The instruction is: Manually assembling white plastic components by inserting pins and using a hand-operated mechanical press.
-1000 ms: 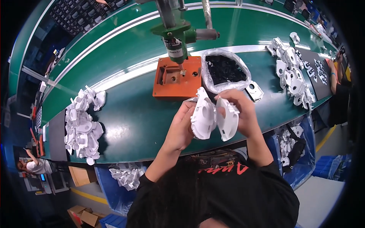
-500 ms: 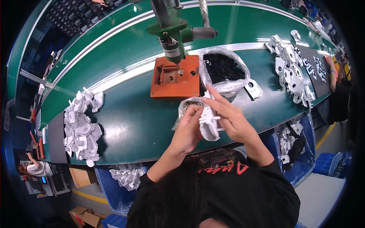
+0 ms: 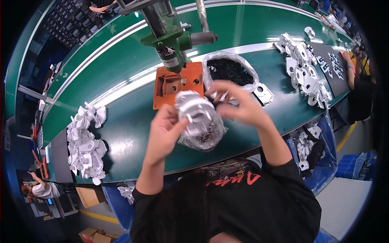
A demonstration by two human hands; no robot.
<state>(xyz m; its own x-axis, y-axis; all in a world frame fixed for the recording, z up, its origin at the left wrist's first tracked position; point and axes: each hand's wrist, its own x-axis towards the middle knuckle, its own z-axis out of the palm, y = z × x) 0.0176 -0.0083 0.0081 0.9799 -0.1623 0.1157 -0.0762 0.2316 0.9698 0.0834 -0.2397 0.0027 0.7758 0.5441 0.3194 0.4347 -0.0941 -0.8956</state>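
Observation:
My left hand (image 3: 163, 131) is closed around the edge of a white molded plastic part (image 3: 195, 112), slightly blurred, its ribbed, pegged side showing. My right hand (image 3: 243, 106) is just right of the part. Its fingers look apart from the thumb, with nothing visible between them, though motion smears them. Under the part and between my hands sits a clear plastic bag of screws (image 3: 210, 137). Behind my right hand stands a bag-lined container of small black pieces (image 3: 229, 72). An orange fixture block (image 3: 162, 99) lies beyond my left hand, below a green press (image 3: 172, 44).
White parts are heaped at the left (image 3: 87, 146) and right (image 3: 306, 75) of the green table (image 3: 129, 146). One loose white part (image 3: 264, 95) lies beside the black pieces. Blue lined bins (image 3: 289, 170) stand below the front edge. A co-worker (image 3: 358, 91) is at the far right.
The white part has moved left and turned its ribbed side up, now in my left hand alone. My right hand has come off it. The screw bag shows more fully.

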